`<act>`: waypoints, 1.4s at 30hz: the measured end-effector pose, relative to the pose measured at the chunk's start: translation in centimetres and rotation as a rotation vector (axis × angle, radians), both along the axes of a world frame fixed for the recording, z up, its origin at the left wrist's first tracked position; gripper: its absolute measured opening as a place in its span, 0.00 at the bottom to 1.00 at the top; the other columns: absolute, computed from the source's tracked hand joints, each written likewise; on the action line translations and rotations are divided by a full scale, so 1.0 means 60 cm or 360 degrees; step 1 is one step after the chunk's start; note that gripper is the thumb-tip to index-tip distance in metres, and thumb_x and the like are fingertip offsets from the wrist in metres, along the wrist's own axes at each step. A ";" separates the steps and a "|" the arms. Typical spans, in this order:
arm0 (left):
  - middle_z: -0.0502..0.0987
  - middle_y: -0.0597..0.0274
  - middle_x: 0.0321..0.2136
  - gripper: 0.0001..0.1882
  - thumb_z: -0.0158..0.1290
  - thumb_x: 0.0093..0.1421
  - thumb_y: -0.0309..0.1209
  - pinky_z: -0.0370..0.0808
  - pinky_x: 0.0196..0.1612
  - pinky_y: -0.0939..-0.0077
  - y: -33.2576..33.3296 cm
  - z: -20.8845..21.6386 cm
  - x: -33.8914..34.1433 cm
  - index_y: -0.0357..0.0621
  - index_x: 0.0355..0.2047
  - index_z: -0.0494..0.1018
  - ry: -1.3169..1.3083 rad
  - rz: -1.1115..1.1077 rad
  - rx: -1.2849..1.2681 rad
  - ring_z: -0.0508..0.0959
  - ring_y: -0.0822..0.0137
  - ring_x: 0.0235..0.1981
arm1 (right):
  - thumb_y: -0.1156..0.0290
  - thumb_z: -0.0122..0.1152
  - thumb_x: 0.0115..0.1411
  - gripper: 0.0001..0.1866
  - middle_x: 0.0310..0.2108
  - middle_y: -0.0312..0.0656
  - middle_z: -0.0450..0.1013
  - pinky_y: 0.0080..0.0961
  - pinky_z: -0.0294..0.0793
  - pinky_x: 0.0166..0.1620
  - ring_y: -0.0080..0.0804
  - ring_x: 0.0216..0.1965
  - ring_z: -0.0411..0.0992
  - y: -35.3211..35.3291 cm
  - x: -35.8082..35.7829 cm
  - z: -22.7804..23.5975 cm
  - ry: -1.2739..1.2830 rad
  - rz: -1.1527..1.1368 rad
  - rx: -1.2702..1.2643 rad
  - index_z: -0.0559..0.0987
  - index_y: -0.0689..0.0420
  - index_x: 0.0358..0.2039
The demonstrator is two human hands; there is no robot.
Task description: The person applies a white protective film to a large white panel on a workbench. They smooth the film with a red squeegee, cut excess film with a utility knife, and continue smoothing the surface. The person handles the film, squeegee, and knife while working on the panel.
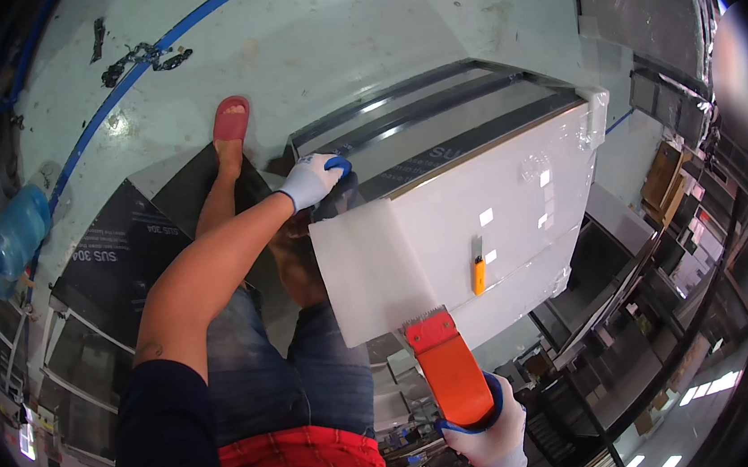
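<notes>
My right hand (493, 438), in a white glove with a blue palm, grips an orange tape dispenser (453, 374). The dispenser's serrated edge lies at the lower corner of a white foam-like sheet (369, 270). My left hand (315, 181), gloved alike, is closed at the near left corner of a large box-shaped package (495, 186); what its fingers hold is hidden. White wrapping covers the package's side, and dark printed film strips (456, 149) run along another face. A yellow utility knife (479, 275) with its blade out rests on the white side.
Dark printed panels (114, 249) lie left of my legs. A blue water bottle (18, 233) stands farther left, near a blue floor line (101, 116). Crumpled dark scraps (146, 59) lie on the floor. Flat panels and racks (609, 247) crowd the right.
</notes>
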State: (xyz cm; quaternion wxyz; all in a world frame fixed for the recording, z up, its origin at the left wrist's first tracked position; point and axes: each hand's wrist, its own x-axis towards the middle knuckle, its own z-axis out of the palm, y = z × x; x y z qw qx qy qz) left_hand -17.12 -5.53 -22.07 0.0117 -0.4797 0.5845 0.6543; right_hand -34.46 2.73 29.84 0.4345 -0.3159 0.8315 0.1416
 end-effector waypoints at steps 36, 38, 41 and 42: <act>0.73 0.44 0.58 0.41 0.63 0.62 0.20 0.75 0.65 0.56 0.204 0.305 -0.100 0.44 0.76 0.69 -0.0439 0.1972 -0.0346 0.75 0.43 0.62 | 0.56 0.89 0.48 0.46 0.54 0.52 0.80 0.46 0.80 0.60 0.56 0.58 0.79 -0.025 0.005 -0.022 -0.0236 0.0079 -0.0091 0.77 0.61 0.63; 0.72 0.41 0.66 0.37 0.64 0.63 0.26 0.70 0.69 0.46 0.204 0.302 -0.096 0.46 0.74 0.73 -0.0694 0.1633 -0.0765 0.73 0.42 0.65 | 0.56 0.90 0.47 0.46 0.54 0.53 0.80 0.46 0.81 0.60 0.56 0.58 0.79 -0.023 0.001 -0.024 -0.0215 0.0038 -0.0111 0.77 0.60 0.64; 0.64 0.41 0.77 0.42 0.71 0.59 0.40 0.60 0.74 0.36 0.203 0.295 -0.085 0.47 0.74 0.72 -0.0985 0.1012 -0.1185 0.66 0.39 0.71 | 0.63 0.87 0.47 0.40 0.44 0.50 0.87 0.32 0.84 0.53 0.35 0.43 0.87 -0.018 -0.015 -0.029 -0.0152 0.0185 -0.0253 0.78 0.66 0.58; 0.65 0.42 0.76 0.45 0.73 0.57 0.43 0.60 0.74 0.37 0.202 0.292 -0.084 0.45 0.73 0.72 -0.0862 0.0967 -0.1059 0.65 0.38 0.72 | 0.64 0.87 0.47 0.39 0.44 0.49 0.87 0.32 0.84 0.53 0.35 0.43 0.86 -0.016 -0.020 -0.030 -0.0176 0.0168 -0.0267 0.78 0.66 0.58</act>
